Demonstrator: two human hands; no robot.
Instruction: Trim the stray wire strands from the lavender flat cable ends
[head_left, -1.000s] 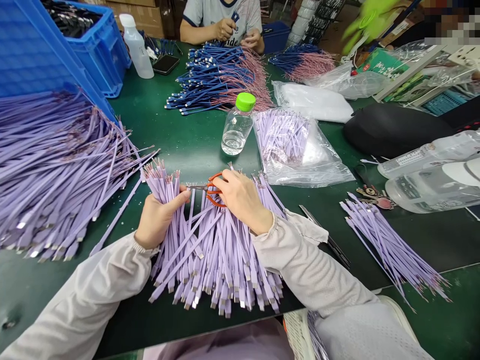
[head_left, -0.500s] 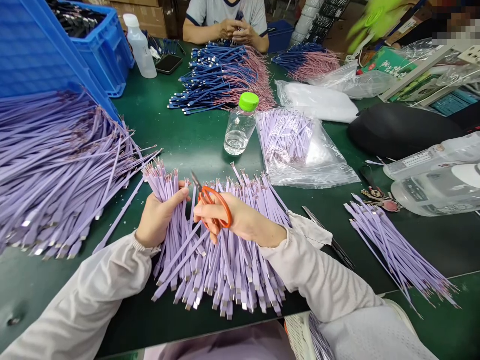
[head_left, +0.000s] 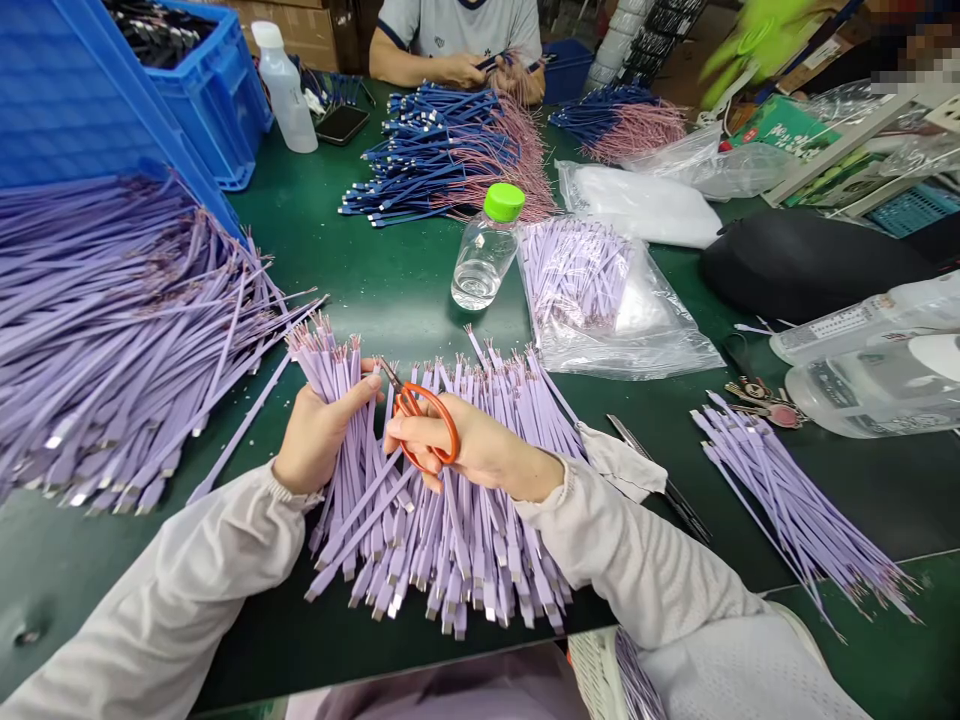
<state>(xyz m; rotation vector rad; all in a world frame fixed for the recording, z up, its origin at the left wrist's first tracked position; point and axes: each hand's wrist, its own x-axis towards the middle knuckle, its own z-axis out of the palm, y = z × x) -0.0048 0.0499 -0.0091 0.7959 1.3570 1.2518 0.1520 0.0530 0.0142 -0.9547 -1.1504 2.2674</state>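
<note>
A fan of flat purple cables [head_left: 450, 520] with metal plugs lies on the green table [head_left: 375, 270] in front of me. My left hand [head_left: 319, 435] is closed round a bunch of these cables near their stripped ends. My right hand [head_left: 472, 445] grips orange-handled scissors [head_left: 424, 415], whose blades point up and left towards my left thumb.
A big heap of purple cables [head_left: 112, 330] lies at left by blue crates [head_left: 202, 90]. A green-capped bottle [head_left: 487, 250], a bag of cables [head_left: 600, 300] and another purple bundle [head_left: 795, 500] sit to the right. Across the table a person [head_left: 457, 40] handles blue cables [head_left: 435, 150].
My right hand has drawn the scissors back from the cable ends and turned them, so the blades point up-left. My left hand kept its hold on the bunch.
</note>
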